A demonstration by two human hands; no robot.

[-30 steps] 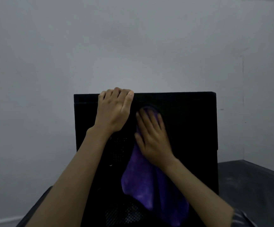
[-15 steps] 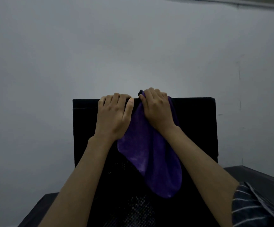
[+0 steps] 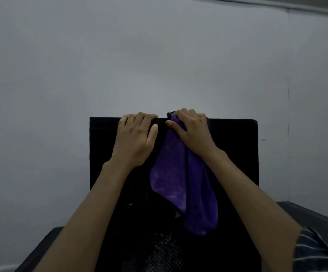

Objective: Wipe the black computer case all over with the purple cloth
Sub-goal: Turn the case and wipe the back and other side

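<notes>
Grip status: left hand (image 3: 134,142) curls over the top edge of the case (image 3: 235,154); right hand (image 3: 193,134) clamps the cloth (image 3: 171,173) onto that edge.

Both arms stretched forward. Left hand (image 3: 137,138) hooks its fingers over the case (image 3: 235,154) top edge. Right hand (image 3: 193,132), just beside it, grips the cloth (image 3: 171,173).

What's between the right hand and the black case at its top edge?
The purple cloth: in the head view the right hand holds it on the case, rest hanging down.
</notes>
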